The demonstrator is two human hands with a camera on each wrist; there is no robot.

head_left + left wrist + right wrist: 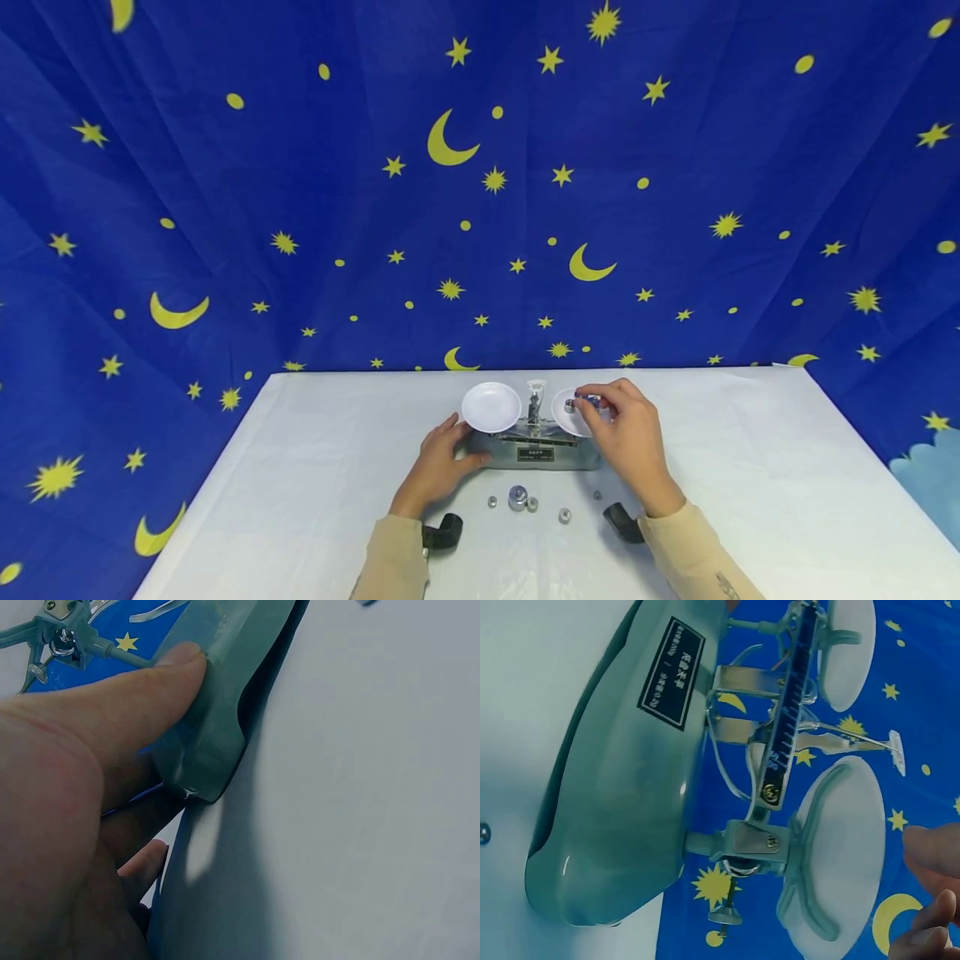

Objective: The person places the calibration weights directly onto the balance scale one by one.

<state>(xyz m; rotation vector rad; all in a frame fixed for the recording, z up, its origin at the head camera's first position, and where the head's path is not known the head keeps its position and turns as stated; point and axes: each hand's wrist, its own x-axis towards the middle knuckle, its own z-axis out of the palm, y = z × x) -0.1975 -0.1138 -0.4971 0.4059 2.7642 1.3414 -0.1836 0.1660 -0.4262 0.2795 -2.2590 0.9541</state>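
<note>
Surfaced in white, the counter (322, 500) is strewn at its middle with five loose metal weights (517, 498), one plainly larger than the rest. These are judged dense for their size, hard and rather slippery; each would best be pinched by its knob or round its sides, the smallest with fingertips only.

Just beyond them is set the pan balance (577, 457), with a pale green base and a nameplate on its front. Its left end is gripped by the left hand (438, 462), the thumb laid over the base and the fingers passed round the end. A stiff, fairly weighty body is suggested, safest held there by the base; the thin beam and pointer are judged delicate and better left untouched.

At the right pan (558, 421), the fingers of the right hand (633, 429) are curled beside a small weight (569, 406); whether it is pinched cannot be told. Both pans look light and easily tipped, the left pan (491, 407) included. Behind everything, a blue backdrop (337, 150) is hung, printed with yellow stars and moons.
</note>
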